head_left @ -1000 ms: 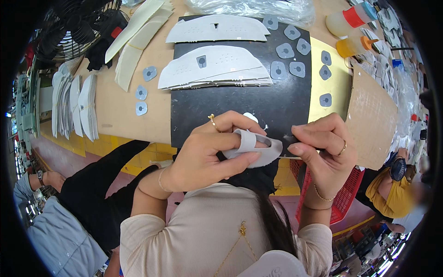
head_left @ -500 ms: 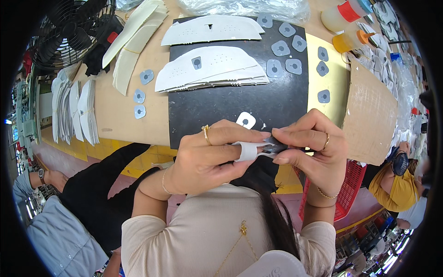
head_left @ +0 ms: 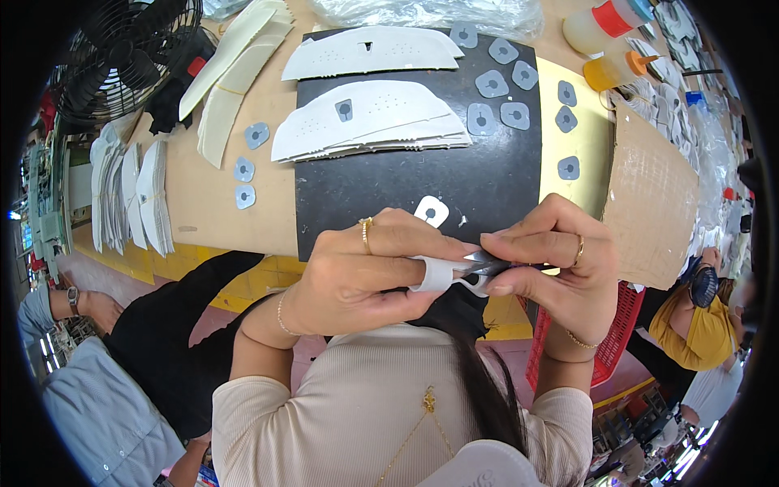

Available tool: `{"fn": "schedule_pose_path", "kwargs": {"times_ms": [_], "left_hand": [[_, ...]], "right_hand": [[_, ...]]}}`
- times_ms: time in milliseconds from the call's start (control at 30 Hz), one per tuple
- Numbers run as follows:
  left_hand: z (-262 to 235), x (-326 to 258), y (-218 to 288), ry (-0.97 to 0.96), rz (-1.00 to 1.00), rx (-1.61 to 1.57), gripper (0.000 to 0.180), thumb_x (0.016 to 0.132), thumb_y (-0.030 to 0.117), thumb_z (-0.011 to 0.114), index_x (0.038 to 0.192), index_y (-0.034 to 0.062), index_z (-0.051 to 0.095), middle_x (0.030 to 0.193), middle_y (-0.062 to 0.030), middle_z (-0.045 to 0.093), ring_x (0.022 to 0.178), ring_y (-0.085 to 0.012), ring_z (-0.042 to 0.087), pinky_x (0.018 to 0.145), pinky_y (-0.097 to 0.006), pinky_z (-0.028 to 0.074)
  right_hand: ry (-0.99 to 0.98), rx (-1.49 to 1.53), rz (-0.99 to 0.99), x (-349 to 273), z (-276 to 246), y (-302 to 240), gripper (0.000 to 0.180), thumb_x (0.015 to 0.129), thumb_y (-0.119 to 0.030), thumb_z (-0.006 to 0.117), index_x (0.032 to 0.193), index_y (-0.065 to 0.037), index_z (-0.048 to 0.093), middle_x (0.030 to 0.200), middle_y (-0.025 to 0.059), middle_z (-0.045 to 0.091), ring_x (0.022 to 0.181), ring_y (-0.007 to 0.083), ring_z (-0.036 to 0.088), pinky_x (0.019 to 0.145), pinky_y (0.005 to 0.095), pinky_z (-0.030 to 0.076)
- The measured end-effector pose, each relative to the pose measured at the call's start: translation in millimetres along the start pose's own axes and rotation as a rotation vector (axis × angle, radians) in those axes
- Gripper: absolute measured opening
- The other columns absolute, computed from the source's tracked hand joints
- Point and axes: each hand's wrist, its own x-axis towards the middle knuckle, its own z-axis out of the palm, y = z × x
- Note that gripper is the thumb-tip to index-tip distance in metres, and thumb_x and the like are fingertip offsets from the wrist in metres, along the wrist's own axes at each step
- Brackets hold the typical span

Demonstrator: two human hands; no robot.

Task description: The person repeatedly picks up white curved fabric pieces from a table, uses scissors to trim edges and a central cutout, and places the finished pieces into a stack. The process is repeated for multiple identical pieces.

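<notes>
1. A small white curved piece sits between both hands, held in the air just over the near edge of the black mat, close to the person's chest
2. The left hand is clenched around the piece, thumb and fingers pinching it so that only its right end shows
3. The right hand grips a slim metal tool, probably small scissors or tweezers, though the fingers hide most of it; its tip meets the exposed end of the piece
4. The step in hand looks like trimming or working that end of the piece; the next move calls for a steady left pinch and a fine, short motion of the tool, since the fingertips lie right beside the tip
5. On the mat just beyond the hands lies one small white patch with a grey centre; farther back is a stack of white curved panels, with another panel behind it
6. Grey patches lie scattered at the far right of the mat, and others on the brown tabletop to the left
7. Two glue bottles stand at the far right, a cardboard sheet beside the mat, a black fan at the far left
8. Nothing lies between the hands and the mat; another person's arm shows at the lower left, well apart
</notes>
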Motion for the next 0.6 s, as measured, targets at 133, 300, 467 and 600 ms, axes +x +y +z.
{"fn": "schedule_pose_path", "kwargs": {"times_ms": [133,300,467,600], "left_hand": [[-0.3,0.2,-0.1,-0.006,0.003,-0.018,0.013,0.067,-0.005,0.078,0.066,0.0004,0.066,0.109,-0.0087,0.073,0.095,-0.0236,0.069,0.079,-0.034,0.054],[0.5,-1.4,-2.1,-0.006,0.018,-0.006,0.014,0.067,-0.005,0.078,0.066,0.0001,0.065,0.110,-0.0093,0.072,0.095,-0.0236,0.069,0.079,-0.034,0.054],[0.7,-1.1,-2.1,-0.013,0.025,-0.003,0.013,0.066,-0.004,0.078,0.066,0.0000,0.065,0.112,-0.0092,0.072,0.095,-0.0232,0.069,0.079,-0.034,0.054],[0.9,-1.9,-2.8,-0.009,0.026,-0.007,0.013,0.066,-0.004,0.078,0.066,0.0000,0.065,0.113,-0.0095,0.072,0.096,-0.0233,0.069,0.080,-0.034,0.054]], "right_hand": [[-0.004,0.035,0.005,-0.8,0.6,0.9,0.038,0.062,-0.004,0.087,0.099,-0.005,0.079,0.078,0.0042,0.065,0.071,0.0125,0.061,0.059,0.0248,0.045],[-0.005,0.005,0.012,-1.9,2.7,2.7,0.037,0.063,-0.003,0.087,0.099,-0.006,0.079,0.076,0.0042,0.065,0.068,0.0116,0.059,0.058,0.0249,0.044],[0.023,-0.003,0.018,-6.0,4.2,3.3,0.034,0.063,-0.003,0.087,0.097,-0.005,0.079,0.076,0.0046,0.064,0.066,0.0116,0.061,0.057,0.0245,0.045],[0.057,0.008,-0.007,-7.7,5.9,3.9,0.033,0.063,-0.003,0.088,0.096,-0.004,0.079,0.076,0.0051,0.064,0.067,0.0122,0.062,0.058,0.0241,0.046]]}}
